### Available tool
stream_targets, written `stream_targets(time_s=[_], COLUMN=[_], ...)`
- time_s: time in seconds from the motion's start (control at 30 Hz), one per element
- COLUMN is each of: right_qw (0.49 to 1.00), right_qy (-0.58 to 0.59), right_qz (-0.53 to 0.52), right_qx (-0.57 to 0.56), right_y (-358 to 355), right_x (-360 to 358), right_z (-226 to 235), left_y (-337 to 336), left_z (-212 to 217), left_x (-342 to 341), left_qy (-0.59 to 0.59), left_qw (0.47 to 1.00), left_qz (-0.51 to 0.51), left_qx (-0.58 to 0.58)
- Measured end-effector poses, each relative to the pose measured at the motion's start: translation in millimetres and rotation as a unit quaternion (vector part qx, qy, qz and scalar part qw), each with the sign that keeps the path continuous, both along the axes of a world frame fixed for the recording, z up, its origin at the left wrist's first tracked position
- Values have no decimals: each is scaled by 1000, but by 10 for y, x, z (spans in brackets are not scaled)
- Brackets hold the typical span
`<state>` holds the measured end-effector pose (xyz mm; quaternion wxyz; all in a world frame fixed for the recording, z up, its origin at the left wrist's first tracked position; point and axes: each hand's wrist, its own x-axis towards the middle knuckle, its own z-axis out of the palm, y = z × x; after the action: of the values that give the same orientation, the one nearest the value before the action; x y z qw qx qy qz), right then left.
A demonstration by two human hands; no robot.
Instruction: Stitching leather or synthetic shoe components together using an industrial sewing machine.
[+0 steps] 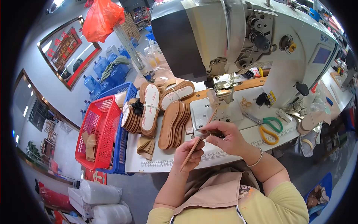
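In my left hand [189,153], whose fingers are closed, is a thin tan insole [191,154] turned edge-on, slanting up toward the sewing machine's needle area. My right hand [228,139] pinches a small dark metal tool [204,132] that looks like thread snips, its tip against the insole's edge; the fingers partly cover it. Just beyond both hands are the machine's metal plate [201,114] and presser foot [225,96]. Stacked tan insoles [173,125] stand left of the plate, beside a tied bundle of white-faced insoles [150,108].
The sewing machine [238,41] towers over the far side. Orange-and-green-handled scissors [266,126] lie right of my hands. A red basket [108,112] sits by a blue one [128,93] at the table's left. A ruler strip [160,163] runs along the near edge.
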<state>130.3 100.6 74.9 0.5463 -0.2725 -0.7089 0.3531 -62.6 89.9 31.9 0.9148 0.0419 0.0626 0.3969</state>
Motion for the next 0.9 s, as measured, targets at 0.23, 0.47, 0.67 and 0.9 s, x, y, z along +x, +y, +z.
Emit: stream_targets(time_s=[0.23, 0.47, 0.67, 0.9], right_qw=[984, 940, 943, 918], right_qy=[-108, -229, -220, -269], right_qz=[-105, -151, -148, -187], right_qx=[97, 202, 200, 225], right_y=[31, -3, 13, -38], right_x=[164, 243, 231, 259], right_z=[78, 140, 103, 134], left_y=[1, -26, 16, -39], left_z=[69, 149, 104, 177], left_x=[9, 42, -10, 61], left_qy=[30, 244, 170, 338], left_qw=[998, 956, 968, 895], left_qz=[52, 143, 101, 192], left_qx=[30, 78, 155, 219])
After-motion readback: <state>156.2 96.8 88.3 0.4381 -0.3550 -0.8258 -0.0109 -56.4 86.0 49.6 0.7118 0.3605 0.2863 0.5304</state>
